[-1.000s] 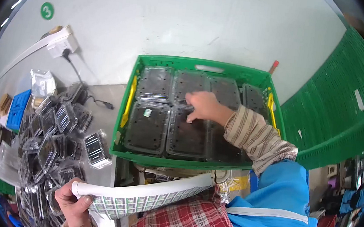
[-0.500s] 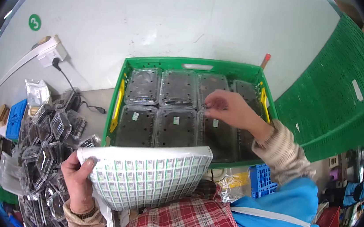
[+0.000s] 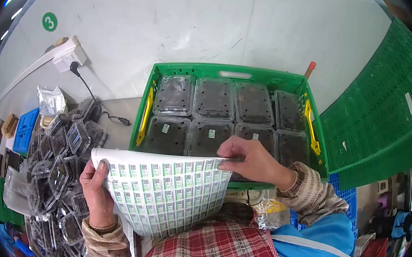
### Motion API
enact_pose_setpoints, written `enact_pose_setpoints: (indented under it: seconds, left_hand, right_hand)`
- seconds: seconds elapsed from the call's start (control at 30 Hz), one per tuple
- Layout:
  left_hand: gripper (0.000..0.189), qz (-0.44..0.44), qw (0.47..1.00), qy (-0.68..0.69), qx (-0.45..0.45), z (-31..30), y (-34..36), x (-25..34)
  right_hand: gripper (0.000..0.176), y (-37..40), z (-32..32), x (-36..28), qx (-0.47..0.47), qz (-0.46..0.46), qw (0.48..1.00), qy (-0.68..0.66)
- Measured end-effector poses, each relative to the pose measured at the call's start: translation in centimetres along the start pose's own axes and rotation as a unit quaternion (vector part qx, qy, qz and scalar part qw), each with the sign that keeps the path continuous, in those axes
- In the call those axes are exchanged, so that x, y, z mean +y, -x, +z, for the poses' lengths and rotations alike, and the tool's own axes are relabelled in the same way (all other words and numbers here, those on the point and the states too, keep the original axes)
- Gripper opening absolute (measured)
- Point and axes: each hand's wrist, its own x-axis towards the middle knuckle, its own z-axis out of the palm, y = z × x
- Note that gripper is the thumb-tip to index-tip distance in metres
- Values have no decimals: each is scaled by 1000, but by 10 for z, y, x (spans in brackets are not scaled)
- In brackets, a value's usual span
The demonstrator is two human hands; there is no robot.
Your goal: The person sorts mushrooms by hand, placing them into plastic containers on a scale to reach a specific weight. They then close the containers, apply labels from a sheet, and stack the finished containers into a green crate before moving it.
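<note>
My left hand (image 3: 97,193) grips a white sheet of stickers (image 3: 166,192) by its left edge, thumb on top. Small green-and-white printed labels cover the sheet in rows. At the sheet's upper right corner, my right hand (image 3: 250,161) is closed in a pinch; whether a single label is between the fingertips is hard to see. Beyond the sheet stands a green crate (image 3: 192,69) with two rows of lidded clear plastic boxes (image 3: 214,98), dark inside. Three front-row boxes each bear a small label (image 3: 211,133); the sheet and my right hand cover part of that row.
Many clear plastic containers (image 3: 57,178) are heaped on the left, near a black power cord (image 3: 89,87) and a wall socket strip (image 3: 70,56). A green perforated panel (image 3: 384,107) rises on the right. A white wall (image 3: 202,22) stands behind the crate.
My right hand has come down from over the boxes to the sheet's upper right corner. The sheet stays in my left hand, and the crate appears shifted right in the view.
</note>
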Motion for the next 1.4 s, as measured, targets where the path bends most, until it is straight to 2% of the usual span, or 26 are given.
enact_pose_setpoints:
  seconds: [0.03, 0.13, 0.2, 0.27, 0.3, 0.33, 0.4, 0.5, 0.57, 0.6, 0.67, 0.7, 0.73, 0.8, 0.83, 0.9, 1.0, 1.07, 1.1, 1.17, 1.33, 1.4]
  left_hand:
    - [22, -1, 1000, -1, 1, -7, -3, -3]
    - [13, 126, 988, -30, -82, -33, -15, -9]
    - [12, 100, 992, 2, -75, -34, -12, -12]
    - [13, 87, 993, -64, -46, -10, -5, -6]
    - [12, 129, 985, -100, -63, 9, -1, 2]
    - [12, 128, 985, -100, -64, 6, 0, 1]
    - [11, 69, 985, -140, -71, -5, 0, -2]
    - [7, 92, 989, -105, -37, 3, 5, -3]
    - [6, 114, 987, -115, -21, 7, 7, -3]
    - [6, 113, 987, -115, -23, 10, 7, -3]
    - [9, 119, 979, -156, -47, 16, 7, -5]
    - [9, 119, 979, -155, -51, 21, 8, -6]
    - [8, 112, 983, -143, -39, 26, 9, -6]
    - [8, 104, 985, -132, -28, 30, 8, -8]
    - [7, 95, 988, -123, -23, 29, 8, -10]
    - [7, 83, 990, -113, -24, 28, 7, -14]
    - [8, 74, 991, -112, -27, 27, 5, -21]
    - [9, 49, 990, -132, -11, 30, 5, -23]
    - [2, 34, 991, -125, -11, 32, 5, -23]
    - [5, 28, 990, -140, -9, 32, 1, -29]
    - [8, 1, 989, -147, -11, 44, -8, -41]
    - [8, -5, 989, -141, -35, 45, -13, -46]
  right_hand:
    - [27, 1, -1, -1, -14, 17, 999, -33]
    - [23, 2, 0, -1, -31, 24, 996, -75]
    - [22, 4, 2, -2, -32, 15, 996, -84]
    - [21, 4, 4, -3, -1, -31, 996, -83]
    - [21, 5, 4, -4, 1, -31, 996, -82]
    - [22, 7, 3, -4, 2, -27, 998, -61]
    - [22, 11, 2, -5, 4, -21, 999, -40]
    - [28, 15, -2, -13, -11, 4, 1000, 0]
    - [31, 16, -5, -20, -37, -31, 993, 106]
    - [31, 14, -6, -20, -35, -30, 993, 106]
    - [27, 7, -7, -20, -33, -115, 987, 112]
    - [19, 5, -6, -23, -41, -99, 986, 124]
    - [19, 4, -5, -24, -38, -99, 987, 124]
    - [16, 5, -2, -24, -48, -69, 968, 235]
    - [16, 6, 0, -20, -46, -66, 969, 234]
    - [17, 9, 6, -11, 5, -101, 950, 294]
    - [17, 15, 11, -11, -2, -51, 959, 279]
    - [16, 20, 18, -3, 32, -69, 952, 298]
    - [15, 24, 21, 0, 64, -102, 940, 318]
    - [12, 29, 27, 3, 128, -168, 908, 363]
    - [16, 42, 24, 2, 154, -192, 886, 393]
    - [14, 44, 16, 1, 150, -222, 896, 353]
